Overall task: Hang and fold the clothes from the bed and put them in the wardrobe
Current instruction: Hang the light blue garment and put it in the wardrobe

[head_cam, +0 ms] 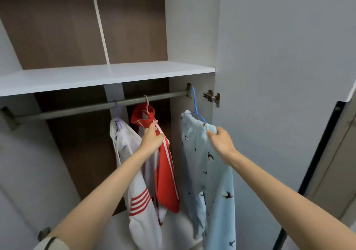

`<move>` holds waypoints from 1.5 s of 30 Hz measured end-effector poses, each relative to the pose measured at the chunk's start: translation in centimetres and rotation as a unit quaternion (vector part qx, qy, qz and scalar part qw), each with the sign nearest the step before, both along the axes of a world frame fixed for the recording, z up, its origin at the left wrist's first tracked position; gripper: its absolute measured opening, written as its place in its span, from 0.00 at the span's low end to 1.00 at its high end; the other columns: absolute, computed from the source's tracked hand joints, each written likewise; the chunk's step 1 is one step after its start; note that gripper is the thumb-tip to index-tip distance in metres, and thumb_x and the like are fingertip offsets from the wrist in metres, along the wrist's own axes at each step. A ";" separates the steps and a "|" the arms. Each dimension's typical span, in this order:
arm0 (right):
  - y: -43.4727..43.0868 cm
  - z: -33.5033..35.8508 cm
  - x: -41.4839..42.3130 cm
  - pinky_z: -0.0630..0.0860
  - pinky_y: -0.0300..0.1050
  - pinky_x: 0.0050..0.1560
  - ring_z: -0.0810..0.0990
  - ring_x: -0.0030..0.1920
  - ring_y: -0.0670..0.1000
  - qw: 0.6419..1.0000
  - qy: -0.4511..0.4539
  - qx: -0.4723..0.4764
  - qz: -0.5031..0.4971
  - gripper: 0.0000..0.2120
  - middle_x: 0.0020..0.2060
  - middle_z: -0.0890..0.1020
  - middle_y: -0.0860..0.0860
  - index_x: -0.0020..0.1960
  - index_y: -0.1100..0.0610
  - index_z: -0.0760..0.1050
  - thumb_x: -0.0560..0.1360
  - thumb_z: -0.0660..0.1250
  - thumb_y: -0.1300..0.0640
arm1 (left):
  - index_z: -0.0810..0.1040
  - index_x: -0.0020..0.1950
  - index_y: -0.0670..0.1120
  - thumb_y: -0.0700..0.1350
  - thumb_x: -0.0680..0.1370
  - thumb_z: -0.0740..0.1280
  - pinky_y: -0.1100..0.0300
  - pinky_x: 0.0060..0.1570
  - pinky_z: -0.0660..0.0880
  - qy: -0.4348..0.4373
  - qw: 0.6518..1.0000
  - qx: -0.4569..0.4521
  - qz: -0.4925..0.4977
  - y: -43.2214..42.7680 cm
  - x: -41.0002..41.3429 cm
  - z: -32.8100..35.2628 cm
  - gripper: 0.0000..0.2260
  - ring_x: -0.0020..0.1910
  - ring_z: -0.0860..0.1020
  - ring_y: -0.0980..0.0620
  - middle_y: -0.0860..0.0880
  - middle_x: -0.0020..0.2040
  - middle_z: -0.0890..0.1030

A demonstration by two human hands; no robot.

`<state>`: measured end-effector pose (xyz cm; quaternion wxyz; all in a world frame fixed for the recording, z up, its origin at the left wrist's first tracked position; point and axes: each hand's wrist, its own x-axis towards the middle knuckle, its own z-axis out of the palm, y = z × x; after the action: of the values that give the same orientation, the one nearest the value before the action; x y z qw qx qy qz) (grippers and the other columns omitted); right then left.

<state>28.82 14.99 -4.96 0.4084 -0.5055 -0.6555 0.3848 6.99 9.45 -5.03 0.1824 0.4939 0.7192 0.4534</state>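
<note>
The red-and-white zipped jacket point(166, 172) is pinched aside by the left hand point(152, 139), apparently clearing room. The pale-blue bird-print trousers point(212, 182) are gripped by the right hand point(221, 142), just below 1 blue wire hanger point(195, 103).

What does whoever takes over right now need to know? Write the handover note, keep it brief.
Left hand: grips the red jacket near its zip.
Right hand: grips the waistband of the light blue trousers on the blue hanger.
Done: white top and red jacket hang on the rail.
The blue hanger's hook is at the rail's right end; whether it is seated cannot be told.
Left: confirm that hook, let go. The bed is out of view, so further clothes are unknown.
</note>
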 end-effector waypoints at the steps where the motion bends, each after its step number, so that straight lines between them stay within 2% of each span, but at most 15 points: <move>1: 1.4 -0.2 -1.0 0.69 0.43 0.35 0.74 0.38 0.49 1.000 0.003 0.004 0.003 0.14 0.44 0.79 0.53 0.54 0.60 0.74 0.80 0.59 0.50 | 0.59 0.77 0.45 0.38 0.79 0.61 0.48 0.70 0.64 0.018 1.000 -0.007 0.001 1.4 -0.8 -0.1 0.27 0.71 0.65 0.43 0.41 0.72 0.65; 6: 8.0 -0.8 -5.4 0.71 0.45 0.41 0.77 0.44 0.52 0.999 0.014 0.021 0.028 0.13 0.46 0.79 0.53 0.54 0.58 0.73 0.80 0.59 0.49 | 0.62 0.76 0.44 0.40 0.80 0.62 0.52 0.73 0.58 0.084 0.995 -0.050 0.010 7.3 -4.2 -2.0 0.25 0.74 0.61 0.42 0.41 0.75 0.62; 11: 13.5 -1.7 -8.7 0.67 0.41 0.33 0.74 0.36 0.46 0.998 -0.003 0.038 0.054 0.08 0.40 0.77 0.49 0.48 0.55 0.71 0.81 0.59 0.51 | 0.61 0.76 0.52 0.52 0.81 0.62 0.49 0.75 0.50 0.124 0.986 -0.109 0.027 11.2 -5.4 -4.6 0.24 0.77 0.50 0.43 0.40 0.78 0.53; 14: 15.7 -2.7 -10.5 0.66 0.41 0.32 0.71 0.33 0.46 0.997 0.005 0.037 0.066 0.09 0.36 0.74 0.48 0.43 0.53 0.68 0.81 0.58 0.52 | 0.63 0.75 0.54 0.62 0.76 0.64 0.46 0.73 0.55 0.143 0.979 -0.131 0.057 12.7 -5.7 -5.4 0.29 0.77 0.51 0.40 0.40 0.77 0.54; 17: 16.9 -4.5 -12.1 0.66 0.43 0.31 0.68 0.31 0.47 0.997 0.006 0.017 0.071 0.08 0.35 0.73 0.50 0.44 0.57 0.69 0.81 0.57 0.55 | 0.66 0.71 0.58 0.66 0.70 0.68 0.46 0.67 0.65 0.189 0.970 -0.120 0.094 13.4 -6.0 -6.1 0.31 0.73 0.60 0.38 0.43 0.77 0.54; 20: 17.8 -6.1 -13.2 0.66 0.45 0.32 0.68 0.31 0.48 0.997 0.001 0.007 0.073 0.09 0.34 0.73 0.52 0.48 0.62 0.69 0.80 0.57 0.56 | 0.68 0.67 0.58 0.66 0.69 0.69 0.47 0.63 0.69 0.228 0.964 -0.091 0.100 13.4 -6.8 -6.6 0.29 0.70 0.66 0.41 0.49 0.76 0.57; 26: 19.7 -8.1 -14.7 0.65 0.38 0.27 0.68 0.30 0.47 0.997 0.001 -0.011 0.082 0.09 0.34 0.73 0.51 0.49 0.61 0.70 0.81 0.57 0.56 | 0.68 0.64 0.54 0.55 0.71 0.71 0.49 0.60 0.72 0.219 0.972 -0.046 0.073 12.9 -8.2 -7.3 0.24 0.69 0.68 0.46 0.53 0.75 0.58; 31: 20.3 -9.5 -14.4 0.67 0.45 0.30 0.68 0.29 0.49 0.995 -0.032 -0.002 0.096 0.09 0.34 0.73 0.51 0.50 0.60 0.68 0.81 0.56 0.54 | 0.66 0.68 0.52 0.51 0.74 0.70 0.50 0.59 0.73 0.215 0.973 -0.059 0.064 12.6 -8.4 -7.5 0.24 0.65 0.72 0.45 0.51 0.77 0.56; 34: 20.6 -9.6 -13.8 0.69 0.46 0.33 0.74 0.34 0.51 0.990 -0.102 0.029 0.095 0.08 0.40 0.77 0.54 0.53 0.57 0.67 0.82 0.57 0.52 | 0.64 0.72 0.51 0.49 0.76 0.68 0.52 0.63 0.69 0.219 0.971 -0.067 0.062 12.2 -8.3 -7.6 0.26 0.70 0.68 0.47 0.50 0.77 0.56; 37: 20.4 -9.3 -13.2 0.71 0.46 0.41 0.77 0.46 0.54 0.984 -0.135 0.039 0.109 0.12 0.54 0.76 0.56 0.63 0.58 0.67 0.81 0.59 0.55 | 0.60 0.76 0.50 0.48 0.78 0.65 0.53 0.68 0.65 0.213 0.973 -0.077 0.046 11.8 -8.0 -7.7 0.28 0.75 0.61 0.50 0.49 0.78 0.57; 39: 19.9 -8.9 -12.6 0.73 0.50 0.54 0.74 0.59 0.57 0.978 -0.167 0.061 0.108 0.19 0.63 0.71 0.57 0.69 0.59 0.64 0.80 0.61 0.58 | 0.58 0.78 0.51 0.47 0.79 0.64 0.54 0.70 0.63 0.204 0.975 -0.081 0.039 11.4 -7.7 -7.6 0.28 0.76 0.59 0.50 0.49 0.78 0.57; 41: 19.0 -8.5 -11.6 0.69 0.53 0.64 0.67 0.66 0.59 0.970 -0.202 0.096 0.093 0.23 0.68 0.68 0.58 0.73 0.58 0.62 0.79 0.61 0.60 | 0.58 0.78 0.52 0.46 0.79 0.63 0.53 0.71 0.62 0.196 0.977 -0.076 0.037 10.7 -7.2 -7.3 0.28 0.76 0.59 0.50 0.48 0.78 0.57; 45: 16.3 -7.2 -9.9 0.66 0.52 0.65 0.64 0.67 0.58 0.968 -0.198 0.132 0.079 0.23 0.68 0.68 0.55 0.71 0.56 0.65 0.77 0.61 0.62 | 0.58 0.78 0.53 0.46 0.79 0.62 0.47 0.72 0.62 0.192 0.979 -0.059 0.025 8.4 -6.0 -6.4 0.27 0.76 0.59 0.49 0.47 0.78 0.59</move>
<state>18.89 31.30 -12.13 0.3021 -0.4597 -0.8062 0.2179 1.04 17.89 -11.47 0.0582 0.5422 0.7783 0.3113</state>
